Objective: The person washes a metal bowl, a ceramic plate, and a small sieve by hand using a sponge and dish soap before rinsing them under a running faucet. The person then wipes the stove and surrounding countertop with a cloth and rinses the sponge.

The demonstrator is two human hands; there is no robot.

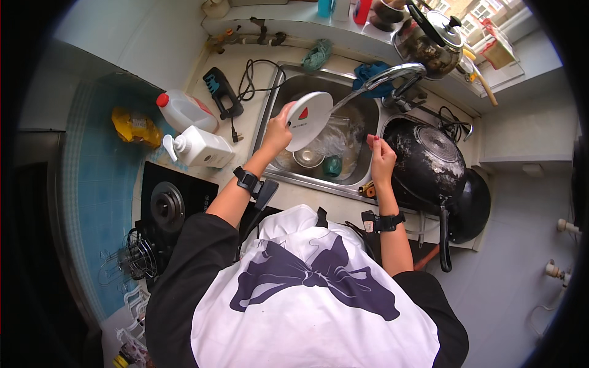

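My left hand (278, 131) grips the rim of a white plate (310, 120) with a watermelon-slice print and some writing. Tilted over the stainless-steel sink (314, 181), the plate meets a stream of water (347, 98) at its right edge. The stream comes from a curved chrome faucet (395, 71). Over the sink's right rim, my right hand (383, 161) has its fingers curled, thumb up; whether anything is inside them is hidden. Down in the splashing water lie a small metal bowl (308, 157) and a green cup (332, 166).
Right of the sink rests an upturned black wok (425, 165). A kettle (430, 43) stands on the ledge behind the faucet. On the left counter are a white pump bottle (202, 148), a plastic jug (188, 110) and a black corded device (223, 94). A cooktop (195, 184) lies nearer me.
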